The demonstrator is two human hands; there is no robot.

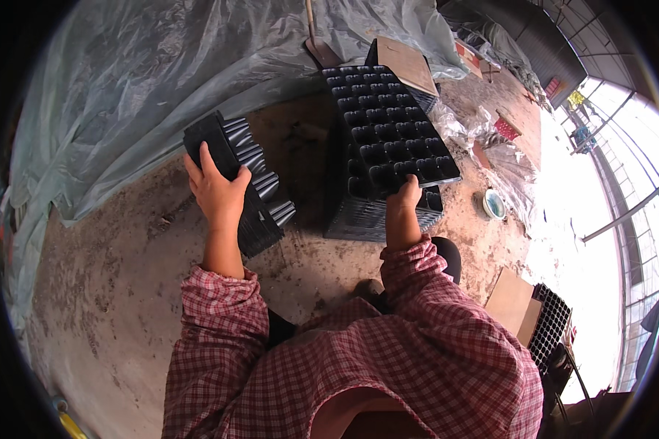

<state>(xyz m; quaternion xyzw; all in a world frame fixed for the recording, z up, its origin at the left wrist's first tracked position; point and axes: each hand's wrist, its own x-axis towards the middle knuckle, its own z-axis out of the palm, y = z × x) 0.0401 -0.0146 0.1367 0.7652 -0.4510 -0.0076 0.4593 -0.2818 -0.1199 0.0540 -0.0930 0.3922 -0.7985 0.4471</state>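
My left hand (218, 186) grips a small stack of black seedling trays (258, 219), fingers over the rim. The stack is turned on its side, with its tapered cells pointing right. My right hand (404, 196) is closed on the near edge of another black seedling tray (395, 135), thumb on top and the other fingers hidden beneath. That tray lies tilted over a tall pile of nested seedling trays (355, 219), its near right corner sticking out past the pile.
A brown board (403, 60) lies on more trays behind the pile. Grey plastic sheeting (146, 80) hangs at the far left, a shovel (321, 51) against it. A white bucket (493, 204) stands on the right. More cardboard (507, 300) and a tray (549, 322) lie at the near right.
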